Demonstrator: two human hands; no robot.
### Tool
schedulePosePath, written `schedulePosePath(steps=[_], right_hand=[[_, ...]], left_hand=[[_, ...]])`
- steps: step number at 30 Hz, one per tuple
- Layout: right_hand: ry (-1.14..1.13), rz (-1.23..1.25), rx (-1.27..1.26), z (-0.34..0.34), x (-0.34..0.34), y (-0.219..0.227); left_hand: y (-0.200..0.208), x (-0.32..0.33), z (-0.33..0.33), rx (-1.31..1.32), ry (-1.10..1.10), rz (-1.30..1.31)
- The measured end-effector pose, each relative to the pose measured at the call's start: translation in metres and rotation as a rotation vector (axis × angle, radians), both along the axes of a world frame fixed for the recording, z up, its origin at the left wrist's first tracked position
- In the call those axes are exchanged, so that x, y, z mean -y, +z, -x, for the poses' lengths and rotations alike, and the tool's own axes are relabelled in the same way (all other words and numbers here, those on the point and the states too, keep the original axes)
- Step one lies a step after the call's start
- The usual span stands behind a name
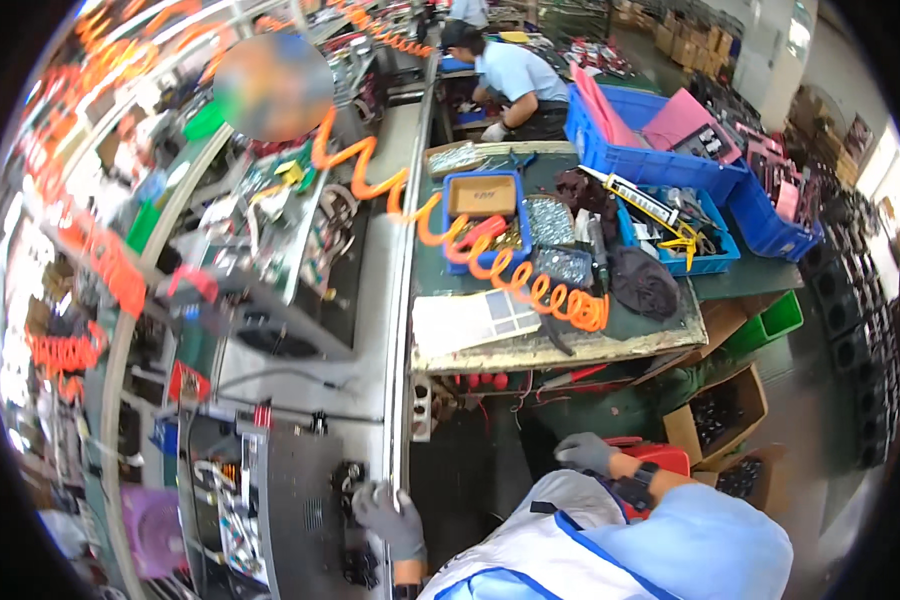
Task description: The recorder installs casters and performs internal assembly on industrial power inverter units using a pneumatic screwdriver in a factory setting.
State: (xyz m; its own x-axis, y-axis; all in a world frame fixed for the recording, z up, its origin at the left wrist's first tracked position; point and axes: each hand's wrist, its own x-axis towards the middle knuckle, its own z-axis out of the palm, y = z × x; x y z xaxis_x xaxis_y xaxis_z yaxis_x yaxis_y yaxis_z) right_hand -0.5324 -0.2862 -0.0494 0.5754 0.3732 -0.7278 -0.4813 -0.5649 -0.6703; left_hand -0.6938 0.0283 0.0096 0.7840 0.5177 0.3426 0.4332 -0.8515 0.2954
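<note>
My left hand (390,518), in a grey glove, is beside a large dark grey metal case (310,480) lying on the line. Its fingers are stretched out and a little apart, close to small black fittings (350,485) on the case's near side; I cannot tell whether they touch. Wires and boards (238,525) show inside the case's open left part. My right hand (585,453), also gloved in grey, hangs near my lap in front of a red seat (660,458). The fingers look loosely extended, with nothing visible in them.
A workbench (650,345) ahead holds a blue bin of screws (485,180), a coiled orange air hose (530,285), a white sheet (470,322) and a dark cap (645,283). A second case (270,310) lies farther up the line. Cartons (720,415) stand right. A co-worker (520,80) bends beyond.
</note>
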Motion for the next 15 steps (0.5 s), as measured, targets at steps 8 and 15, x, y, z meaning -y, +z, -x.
schedulePosePath(steps=[8, 15], right_hand=[[-0.755, -0.107, 0.330, -0.142, 0.090, 0.019], [-0.746, -0.037, 0.486, -0.230, 0.099, 0.023]], left_hand=[[-0.002, 0.057, -0.388, 0.211, -0.793, 0.134], [-0.030, 0.107, -0.533, -0.306, -0.709, -0.115]])
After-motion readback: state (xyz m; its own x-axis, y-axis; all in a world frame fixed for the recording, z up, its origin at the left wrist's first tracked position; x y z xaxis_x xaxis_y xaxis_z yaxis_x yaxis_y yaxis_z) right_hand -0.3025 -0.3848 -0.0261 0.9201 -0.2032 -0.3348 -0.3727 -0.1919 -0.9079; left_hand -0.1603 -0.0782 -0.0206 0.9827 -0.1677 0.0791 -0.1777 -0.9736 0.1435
